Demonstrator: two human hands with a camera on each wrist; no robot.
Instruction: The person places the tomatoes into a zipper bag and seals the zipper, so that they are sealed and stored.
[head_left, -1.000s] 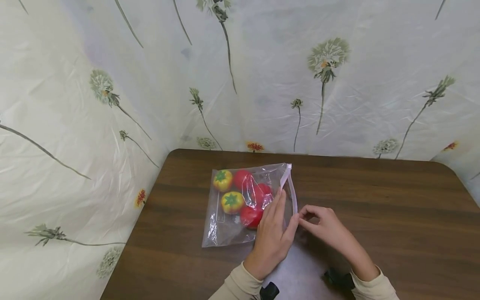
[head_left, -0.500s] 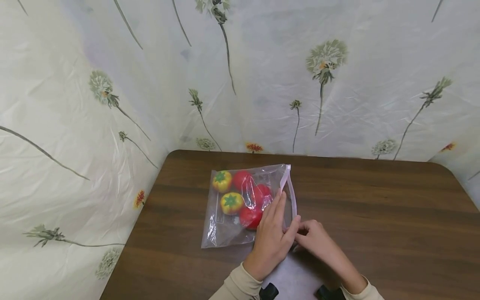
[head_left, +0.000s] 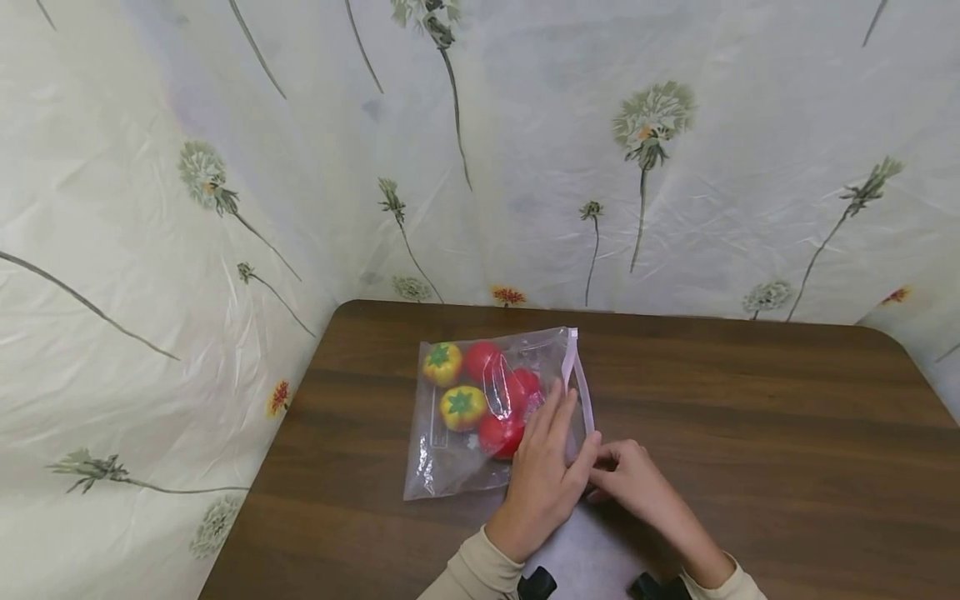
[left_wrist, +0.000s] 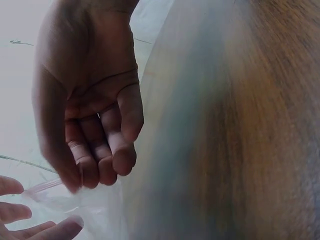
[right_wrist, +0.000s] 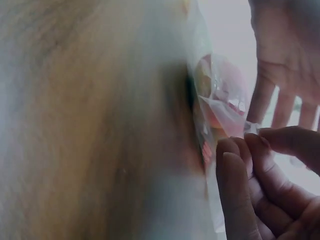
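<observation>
A clear zip bag (head_left: pixel 442 462) lies on the table with its lilac zip edge (head_left: pixel 587 396) toward the right. Inside are two yellow round toy vegetables (head_left: pixel 462 407) with green star-shaped tops, and several red round ones (head_left: pixel 500 435). My left hand (head_left: pixel 542 475) rests on the bag beside the zip, fingers extended in the head view, thumb reaching to the zip's near end. With thumb and forefinger, my right hand (head_left: pixel 633 479) pinches the bag's near corner at the zip; the right wrist view shows these fingertips (right_wrist: pixel 257 137) on the plastic. The left hand partly covers the red ones.
The brown wooden table (head_left: pixel 750 400) extends to the right of the bag. Behind and to the left hangs a pale sheet (head_left: pixel 517 167) printed with dandelions. A greyish patch (head_left: pixel 581 550) shows on the table between my forearms.
My right hand has moved down and left to the near end of the zip, where it now pinches. The bag has shifted very slightly left; the left hand has stayed on it.
</observation>
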